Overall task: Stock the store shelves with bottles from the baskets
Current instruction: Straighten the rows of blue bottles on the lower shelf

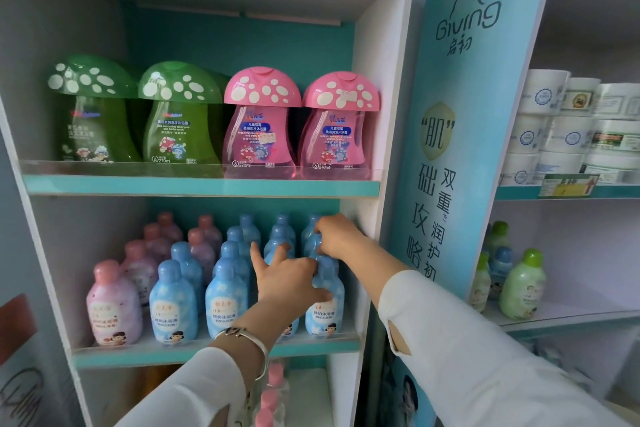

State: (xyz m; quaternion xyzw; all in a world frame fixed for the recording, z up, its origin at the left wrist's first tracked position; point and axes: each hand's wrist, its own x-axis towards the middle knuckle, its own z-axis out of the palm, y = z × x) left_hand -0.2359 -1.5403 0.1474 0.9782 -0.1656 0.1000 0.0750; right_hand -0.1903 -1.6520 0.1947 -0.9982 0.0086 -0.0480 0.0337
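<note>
**Entry: middle shelf [138, 355], restocking in progress**

**Progress.** Judged well along. The shelf is filled several deep and little free standing room shows. What appears to be left is seating and straightening the right-hand rows. No basket is in view, so how much stock is left to shelve cannot be told.

**Hands.**
- Left hand [291, 274]: released, with the fingers splayed and fairly straight. It rests on the blue bottles of the second row from the right, and the thumb touches the front right bottle [325, 314].
- Right hand [337, 236]: reaches deeper, with the fingers curled over the neck of the rear blue bottle [311, 243] in the rightmost row. It looks like a grasp, though the fingertips themselves are hidden behind the cap.

**Contents by shelf.**
- Middle shelf: blue body-wash bottles [173, 302] fill the centre and right. Pink body-wash bottles [114, 305] stand at the left and run toward the back. All are upright with labels forward.
- Upper shelf [173, 185]: two green mushroom-cap bottles [180, 121] stand at the left and two pink mushroom-cap bottles [259, 121] at the right, behind a clear lip. More green shows behind.
- Lower shelf: a few pink-capped bottles [273, 388] are partly hidden by the left sleeve.
- Neighbouring bay, beyond the blue brand panel [460, 80]: stacked white jars [554, 121] stand above and green-capped bottles [523, 284] below.
</note>
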